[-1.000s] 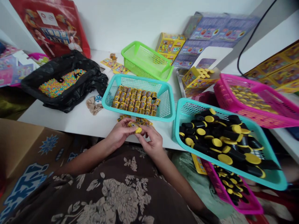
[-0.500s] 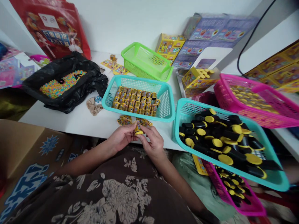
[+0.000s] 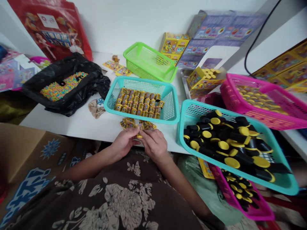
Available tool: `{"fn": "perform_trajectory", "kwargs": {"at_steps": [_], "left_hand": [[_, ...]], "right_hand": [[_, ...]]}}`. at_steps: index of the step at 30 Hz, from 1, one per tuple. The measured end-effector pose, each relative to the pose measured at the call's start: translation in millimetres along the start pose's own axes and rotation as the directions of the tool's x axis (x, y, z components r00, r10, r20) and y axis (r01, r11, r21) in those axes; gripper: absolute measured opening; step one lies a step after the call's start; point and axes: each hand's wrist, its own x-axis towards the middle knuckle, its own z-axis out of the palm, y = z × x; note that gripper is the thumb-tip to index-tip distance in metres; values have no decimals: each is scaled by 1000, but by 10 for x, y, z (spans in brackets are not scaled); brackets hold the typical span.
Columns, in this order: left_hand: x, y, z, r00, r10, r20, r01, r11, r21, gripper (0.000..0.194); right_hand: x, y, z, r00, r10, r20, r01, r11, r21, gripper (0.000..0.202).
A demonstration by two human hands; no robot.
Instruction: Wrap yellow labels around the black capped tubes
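Observation:
Between my two hands, at the table's front edge, is a small yellow-lidded container [image 3: 139, 135], mostly covered by my fingers. My left hand [image 3: 126, 140] pinches it from the left with thumb and fingers. From the other side my right hand [image 3: 155, 143] closes its fingers over it. Two small piles of printed yellow labels [image 3: 128, 123] lie just beyond my fingertips. Behind them stands a teal basket [image 3: 169, 120] with rows of small containers [image 3: 136, 103] wrapped in yellow printed labels.
To the right, a larger teal basket [image 3: 183, 127] holds black containers with yellow lids, near a pink basket [image 3: 263, 119]. A black-lined bin [image 3: 35, 83] of colourful pellets stands left. Behind are a green basket [image 3: 141, 72], yellow boxes [image 3: 174, 44] and purple boxes [image 3: 213, 28].
My right hand has turned and closed further over the small container, so less of it shows. The baskets and label piles stay in place; the view has shifted slightly.

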Motion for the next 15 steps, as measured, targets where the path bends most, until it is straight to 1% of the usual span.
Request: {"fn": "perform_trajectory", "kwargs": {"at_steps": [4, 6, 9, 13, 15], "left_hand": [[12, 16, -12, 1000, 2, 15, -2, 1000, -19, 24], [17, 22, -15, 999, -26, 21, 26, 999, -35, 24], [18, 32, -11, 998, -55, 36, 57, 997, -50, 28], [14, 13, -4, 1000, -14, 13, 14, 999, -43, 24], [16, -11, -9, 1000, -20, -5, 19, 999, -37, 24]], "right_hand": [[5, -45, -1, 986, 154, -56, -149, 985, 90, 36], [1, -52, 10, 982, 180, -62, -171, 977, 125, 33], [-5, -47, 31, 989, 130, -65, -122, 985, 121, 35], [0, -42, 55, 996, 51, -76, -43, 993, 110, 37], [3, -38, 58, 996, 30, -83, -21, 994, 103, 35]]}}
